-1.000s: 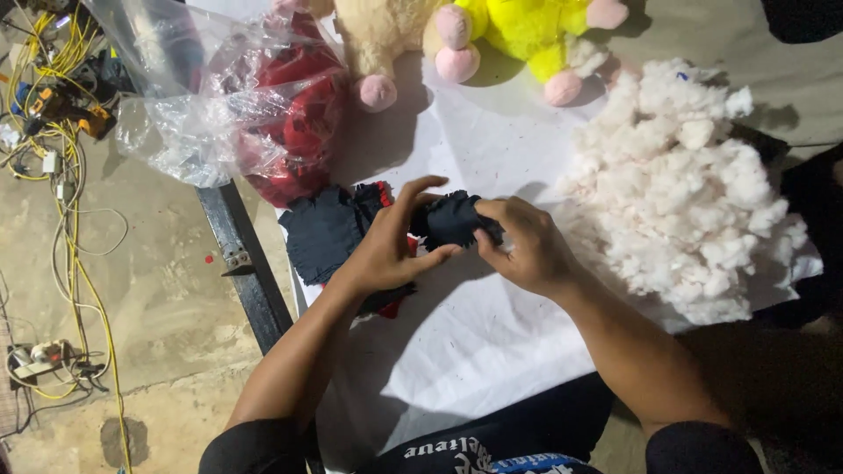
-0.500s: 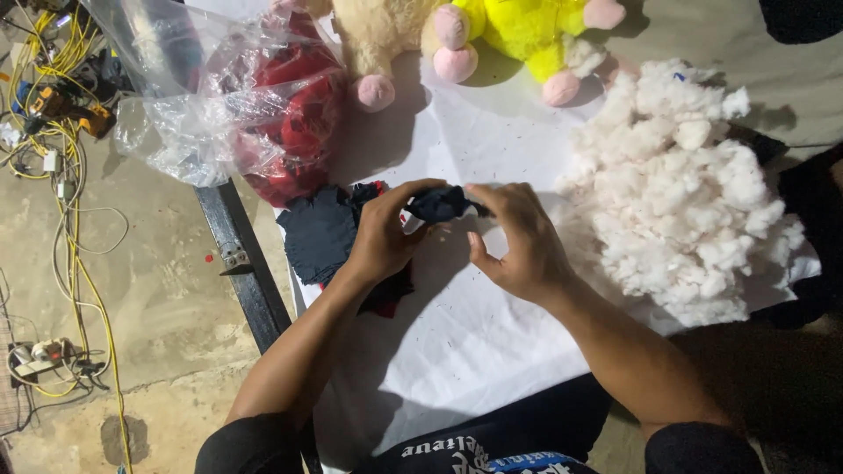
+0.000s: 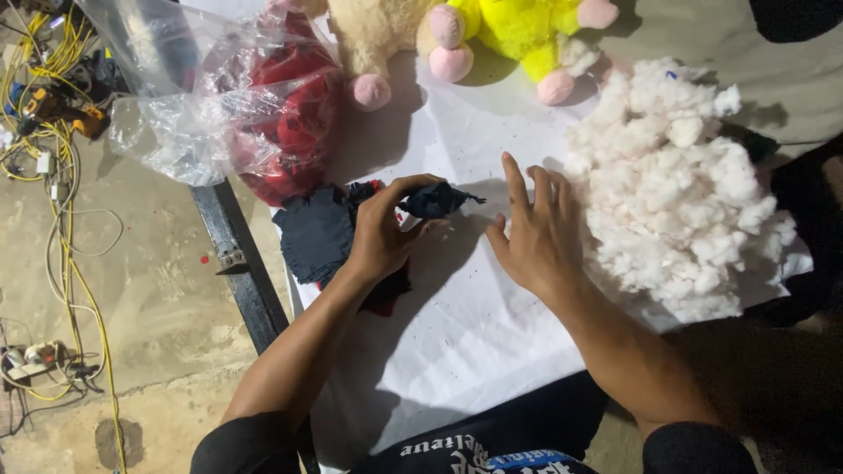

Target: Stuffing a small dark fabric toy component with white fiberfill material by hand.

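Observation:
My left hand (image 3: 384,233) grips a small dark navy fabric piece (image 3: 436,201) above the white sheet (image 3: 457,342). Under that hand lies a flat pile of dark navy and red fabric (image 3: 318,235). My right hand (image 3: 533,230) rests open on the sheet with fingers spread, just right of the held piece and beside a big heap of white stuffing (image 3: 674,189). Nothing is in the right hand.
A clear plastic bag with red fabric (image 3: 255,96) lies at the upper left. A beige plush toy (image 3: 373,39) and a yellow plush toy (image 3: 527,35) lie at the top. The table's dark edge rail (image 3: 235,263) borders a concrete floor with yellow cables (image 3: 53,158).
Both hands held the dark piece together before. The right hand has let go and moved right, opening flat on the sheet; the left hand keeps the piece.

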